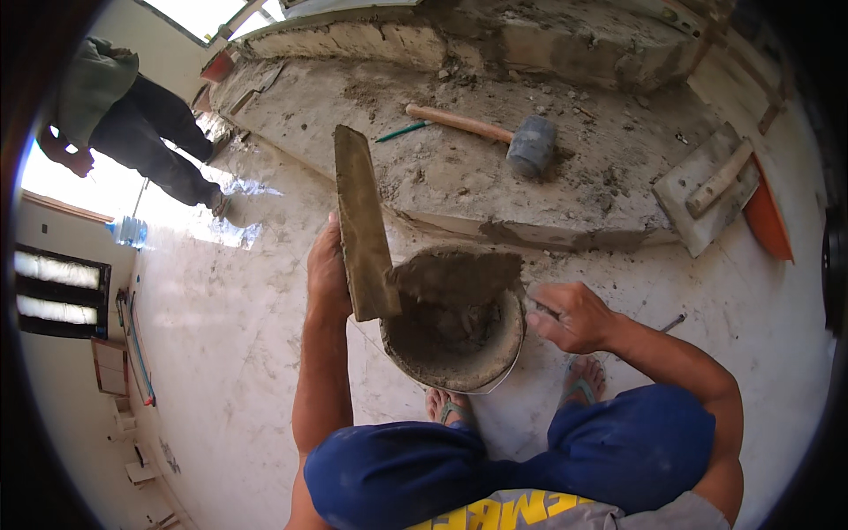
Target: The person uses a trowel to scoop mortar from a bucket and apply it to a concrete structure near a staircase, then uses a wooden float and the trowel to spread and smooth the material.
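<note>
My left hand point(328, 269) is closed round the far side of a long rectangular plastering trowel point(358, 212), tilted up and smeared with mortar; its handle is hidden. The closed fingers of my right hand point(572, 318) grip the handle of a pointing trowel point(458, 274). Its mortar-coated blade lies over the far side of a bucket point(499, 360), against or very near the lower edge of the plastering trowel. Grey mortar point(459, 325) shows inside the bucket, which stands on the floor between my feet and the step.
On the rough concrete step point(309, 97) lie a rubber mallet point(531, 146) and a green pencil point(402, 131). A wooden-handled float point(711, 190) leans at the step's right end beside an orange container point(768, 212). Another person point(132, 115) stands at the far left, near a plastic bottle point(130, 231).
</note>
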`<state>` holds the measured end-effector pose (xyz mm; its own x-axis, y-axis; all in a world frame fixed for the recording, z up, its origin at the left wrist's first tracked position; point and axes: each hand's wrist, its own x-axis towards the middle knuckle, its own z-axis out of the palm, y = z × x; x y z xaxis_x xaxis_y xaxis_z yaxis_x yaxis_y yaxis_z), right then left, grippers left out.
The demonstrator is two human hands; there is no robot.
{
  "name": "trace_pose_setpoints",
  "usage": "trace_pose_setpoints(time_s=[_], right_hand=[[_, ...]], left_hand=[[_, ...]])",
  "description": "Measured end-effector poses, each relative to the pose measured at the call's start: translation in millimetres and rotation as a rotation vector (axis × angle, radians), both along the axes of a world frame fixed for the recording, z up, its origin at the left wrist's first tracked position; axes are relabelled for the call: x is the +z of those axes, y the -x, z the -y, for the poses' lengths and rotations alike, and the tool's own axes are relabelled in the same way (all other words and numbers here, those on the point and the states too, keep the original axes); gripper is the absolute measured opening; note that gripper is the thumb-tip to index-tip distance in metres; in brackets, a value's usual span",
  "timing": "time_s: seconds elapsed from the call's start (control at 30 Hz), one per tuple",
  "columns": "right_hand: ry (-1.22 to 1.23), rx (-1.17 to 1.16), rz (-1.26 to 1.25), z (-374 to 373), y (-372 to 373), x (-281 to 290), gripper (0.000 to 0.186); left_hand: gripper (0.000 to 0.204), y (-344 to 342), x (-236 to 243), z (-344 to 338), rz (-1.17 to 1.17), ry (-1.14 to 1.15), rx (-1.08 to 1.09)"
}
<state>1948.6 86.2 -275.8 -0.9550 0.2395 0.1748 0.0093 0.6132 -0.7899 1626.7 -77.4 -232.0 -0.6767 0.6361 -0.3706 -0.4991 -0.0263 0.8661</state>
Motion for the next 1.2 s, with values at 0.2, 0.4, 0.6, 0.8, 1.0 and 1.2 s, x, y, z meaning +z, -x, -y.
trace_pose_setpoints(time_s=[0.2,0.4,0.6,0.8,1.0,1.2], right_hand=[[-0.184,-0.172,-0.019,-18.3,-24.8,-26.3,0.028],[-0.128,-0.188,-0.002,4.8,-45.4,-48.6,0.034],[-0.06,-0.221,-0.055,14.6,-37.7,-62.4,0.034],[0.044,-0.307,-0.033,-1.0,-43.7,-68.8,0.032],[-0.013,-0.279,0.038,-5.8,-65.2,-70.6,0.029],[-0.482,-0.118,0.116,18.0,-54.6,-85.9,0.026]], left_hand=[[0.034,42.0,1.9,29.7,-0.678,0.369,-0.124],[0.038,87.9,2.7,-36.3,-1.515,0.606,-0.17],[0.036,165.8,-4.9,-107.1,-1.554,0.82,-0.221],[0.038,200.1,-37.7,-156.5,-1.654,0.879,-0.103],[0.032,119.2,-59.9,-154.7,-1.863,0.41,0.214],[0.033,30.7,-71.8,-56.0,-1.527,0.485,-0.511]])
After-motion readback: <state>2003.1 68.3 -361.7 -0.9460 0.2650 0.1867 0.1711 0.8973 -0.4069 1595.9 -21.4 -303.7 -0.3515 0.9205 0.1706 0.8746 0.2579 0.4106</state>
